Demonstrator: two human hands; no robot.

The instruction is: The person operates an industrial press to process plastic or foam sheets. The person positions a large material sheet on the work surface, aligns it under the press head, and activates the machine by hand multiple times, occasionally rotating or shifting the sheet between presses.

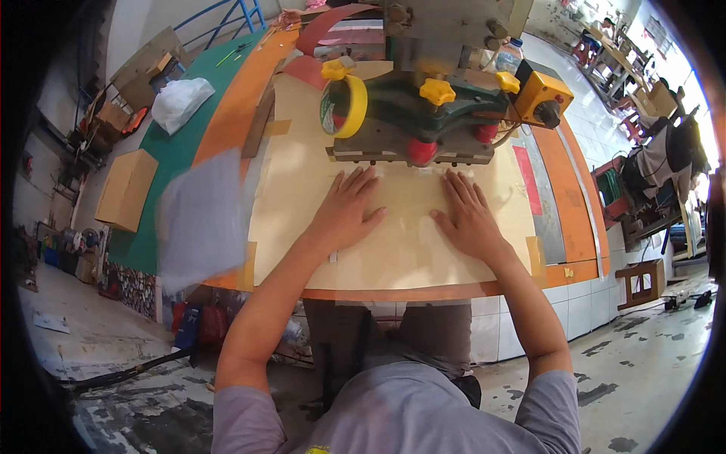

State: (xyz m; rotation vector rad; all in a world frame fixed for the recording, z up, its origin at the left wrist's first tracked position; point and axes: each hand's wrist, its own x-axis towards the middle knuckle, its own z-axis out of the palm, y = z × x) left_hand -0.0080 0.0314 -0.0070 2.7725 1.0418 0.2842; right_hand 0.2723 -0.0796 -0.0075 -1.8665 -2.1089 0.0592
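My left hand (347, 209) lies flat, fingers stretched toward the machine's lower edge and thumb pointing inward. My right hand (471, 214) rests the same way, a little apart from it. Both press on a cream sheet (401, 268) covering the worktop. Shiny patches near the fingertips may be clear film; I cannot tell. Just beyond the fingers is the press machine's flat metal plate (378, 147), under a dark green frame (408, 98) with yellow knobs (437, 92) and red collars (421, 150). A small pale piece (333, 257) sits beside my left wrist.
Left of the cream sheet is a blurred, translucent sheet (200, 219). A yellow tape roll (355, 106) hangs on the press, and an orange control box (543, 98) is at its right. A cardboard box (127, 189) and white plastic bag (182, 104) lie farther left.
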